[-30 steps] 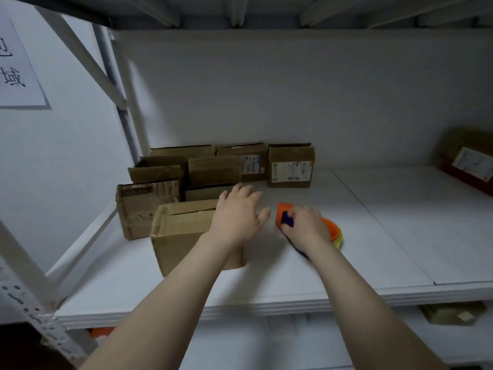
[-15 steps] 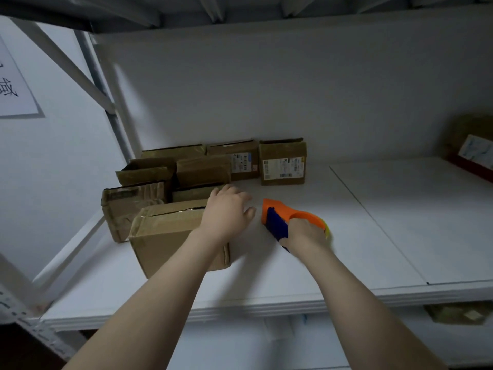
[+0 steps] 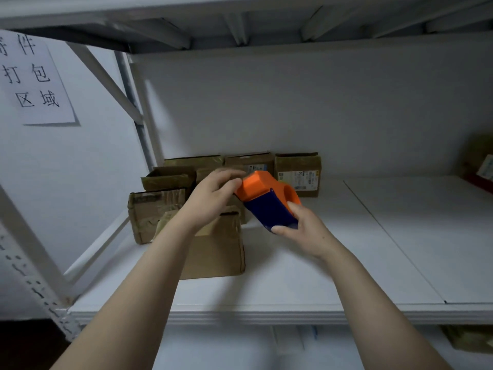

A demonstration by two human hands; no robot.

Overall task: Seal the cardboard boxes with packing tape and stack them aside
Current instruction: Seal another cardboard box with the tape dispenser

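White shelf board (image 3: 320,276) seen, seamed into two panels, dimly and evenly lit. Plain white back wall (image 3: 293,102) noted behind. Underside of upper shelf (image 3: 240,22) ribbed with metal beams. Perforated upright (image 3: 37,287) and diagonal brace (image 3: 106,78) recorded at left. Paper sign (image 3: 34,81) with handwritten characters fixed to side wall.

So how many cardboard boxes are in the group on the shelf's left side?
7 visible brown cardboard boxes: front box, crumpled left box, open box, middle box, three back boxes. The left hand may hide more.
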